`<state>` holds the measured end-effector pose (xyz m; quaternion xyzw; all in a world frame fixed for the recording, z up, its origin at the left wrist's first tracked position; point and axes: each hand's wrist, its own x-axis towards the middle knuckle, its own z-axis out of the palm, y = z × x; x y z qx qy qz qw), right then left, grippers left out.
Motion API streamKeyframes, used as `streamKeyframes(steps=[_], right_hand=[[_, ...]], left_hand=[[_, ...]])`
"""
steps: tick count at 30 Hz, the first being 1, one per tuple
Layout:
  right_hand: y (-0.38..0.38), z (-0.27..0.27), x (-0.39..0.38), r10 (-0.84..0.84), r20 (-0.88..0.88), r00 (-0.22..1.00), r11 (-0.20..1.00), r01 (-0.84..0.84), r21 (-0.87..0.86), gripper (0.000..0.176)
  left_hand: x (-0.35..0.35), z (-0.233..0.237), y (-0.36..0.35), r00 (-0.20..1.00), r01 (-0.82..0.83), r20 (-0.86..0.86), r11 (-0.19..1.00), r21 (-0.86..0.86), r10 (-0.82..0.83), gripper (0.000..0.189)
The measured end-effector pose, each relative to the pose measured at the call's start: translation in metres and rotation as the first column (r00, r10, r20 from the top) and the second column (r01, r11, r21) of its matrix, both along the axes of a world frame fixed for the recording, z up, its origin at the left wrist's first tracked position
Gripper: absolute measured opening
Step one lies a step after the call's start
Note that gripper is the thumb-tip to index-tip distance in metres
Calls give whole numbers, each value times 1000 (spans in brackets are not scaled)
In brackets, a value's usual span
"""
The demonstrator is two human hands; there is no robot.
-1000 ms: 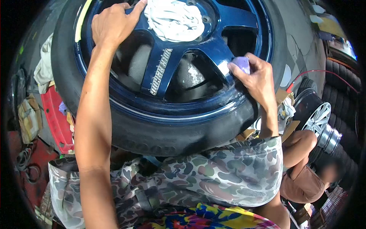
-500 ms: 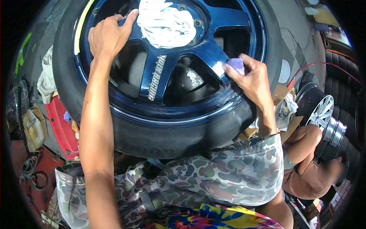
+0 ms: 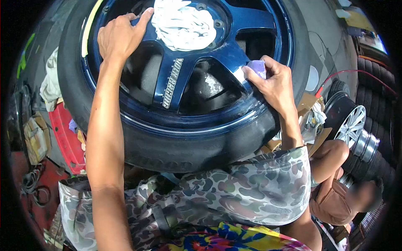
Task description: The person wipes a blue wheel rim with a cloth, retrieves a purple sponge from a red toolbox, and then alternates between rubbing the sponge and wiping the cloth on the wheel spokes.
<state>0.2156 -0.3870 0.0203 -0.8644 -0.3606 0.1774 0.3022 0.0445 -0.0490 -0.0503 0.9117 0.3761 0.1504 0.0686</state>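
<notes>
A blue multi-spoke wheel (image 3: 226,54) lies face up in a black tire (image 3: 163,152) in front of me. My left hand (image 3: 119,37) grips a spoke at the upper left, fingers curled over it and thumb stretched toward the hub. A crumpled white cloth (image 3: 184,29) covers the hub. At the outer end of the right spoke, my right hand (image 3: 274,79) pinches a folded piece of purple sandpaper (image 3: 257,68). It is against the spoke, beside a pale, shiny patch (image 3: 239,73). White lettering (image 3: 173,83) runs along the lower spoke.
A red bin (image 3: 67,140) and a light cloth (image 3: 50,79) are at the left. On the right, a person (image 3: 333,205) sits near a silver wheel (image 3: 351,125) and stacked tires (image 3: 374,83). A red cable (image 3: 347,70) crosses there. Yellow tape (image 3: 90,27) follows the rim's left edge.
My right hand has shifted slightly left and up with the purple sandpaper along the spoke's end. My left hand stays on its spoke. The person at the right has leaned a little lower.
</notes>
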Motion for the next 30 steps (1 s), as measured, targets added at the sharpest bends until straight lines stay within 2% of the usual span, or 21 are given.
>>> streamKeyframes(steps=[2,6,8,10,14,16,18,21,24,25,26,28,30], right_hand=[[-2,2,2,40,41,998,998,-38,-54,31],[-5,3,2,59,63,996,997,-56,-46,32],[4,0,-2,37,67,997,999,-37,-4,30],[1,1,-1,49,82,995,998,-45,-47,30],[-6,4,1,72,37,997,994,-69,-88,31],[0,1,-1,55,74,996,998,-54,-18,31],[1,0,-1,17,56,998,999,-15,-38,31],[-5,4,4,58,-9,998,997,-59,-52,32],[0,3,3,63,47,997,997,-62,-36,33],[3,-5,1,13,8,1000,1000,-13,-17,34],[7,-7,1,8,51,999,999,-6,-38,35],[7,-2,1,5,-15,1000,1000,-6,-23,34],[0,6,7,81,-35,996,994,-83,-67,32]], left_hand=[[-1,0,4,1000,1,8,1000,-9,0,87],[-2,-2,3,1000,-13,-21,1000,-7,13,88],[0,-6,5,1000,5,16,1000,19,-5,88],[0,0,4,1000,-7,-21,1000,-17,7,87],[-2,1,2,999,-35,-34,997,-76,33,86],[2,-1,2,998,-42,-54,999,-32,41,85],[2,1,2,999,-34,-40,998,-47,32,86],[-1,1,3,1000,-13,-9,999,-36,13,86],[1,0,2,999,-29,-39,999,-21,28,87],[2,1,2,998,-33,-49,999,-12,32,88],[3,2,1,999,-26,-47,1000,-10,26,88],[1,3,2,999,-19,-32,998,-58,17,88],[0,3,3,999,-27,-22,998,-52,26,88]])
